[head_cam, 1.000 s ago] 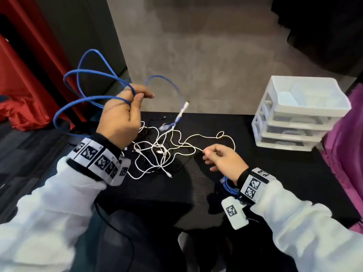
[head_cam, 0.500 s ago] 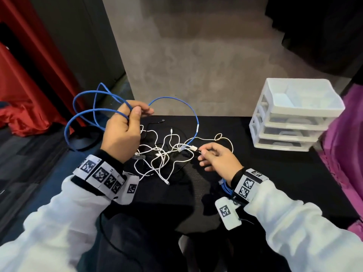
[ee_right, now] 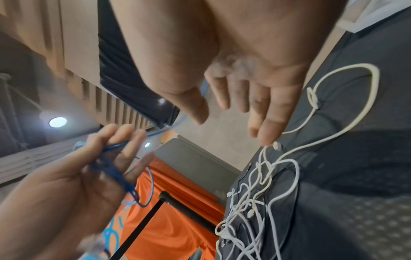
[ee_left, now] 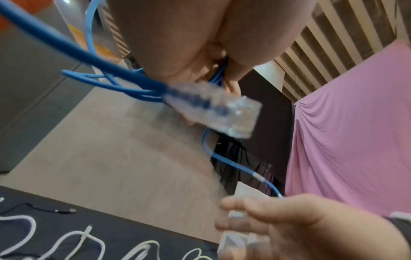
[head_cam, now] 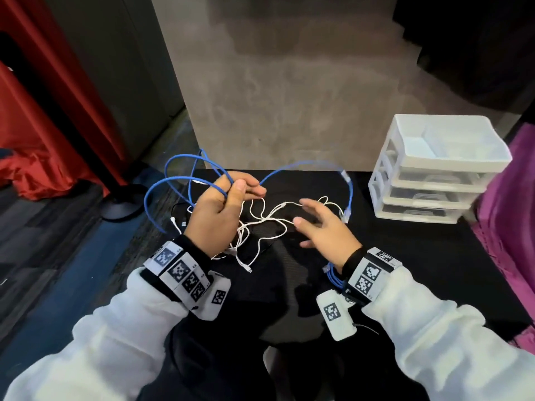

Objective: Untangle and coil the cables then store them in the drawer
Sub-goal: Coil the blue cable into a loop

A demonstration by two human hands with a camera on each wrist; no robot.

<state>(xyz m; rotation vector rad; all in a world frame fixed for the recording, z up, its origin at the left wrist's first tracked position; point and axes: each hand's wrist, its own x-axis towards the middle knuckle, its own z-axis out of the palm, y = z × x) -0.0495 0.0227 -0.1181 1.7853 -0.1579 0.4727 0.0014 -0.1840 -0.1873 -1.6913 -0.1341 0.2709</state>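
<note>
My left hand [head_cam: 246, 188] is raised over the black table and grips several loops of a blue network cable [head_cam: 173, 180]. The cable's free end arcs right and hangs with its clear plug [head_cam: 347, 211] beside my right hand [head_cam: 301, 211]. That hand hovers open, fingers spread, over a tangle of white cables [head_cam: 260, 224] and holds nothing. In the left wrist view another clear plug [ee_left: 211, 109] dangles close below the fingers pinching the blue strands [ee_left: 220, 73]. The right wrist view shows straight fingers [ee_right: 233, 98] above the white cables [ee_right: 266, 176]. A white three-drawer unit [head_cam: 434, 169] stands at the right.
A second blue coil [head_cam: 333, 276] lies on the table [head_cam: 405, 270] under my right wrist. A thin black cable [ee_left: 55, 210] lies near the table's far edge. Red cloth [head_cam: 29, 169] and a black stand base [head_cam: 121, 204] are left of the table, purple cloth [head_cam: 509, 227] at its right.
My left hand has come down and inward with the blue loops. My right hand has let go of what it pinched and spread open. The blue free end has swung to the right.
</note>
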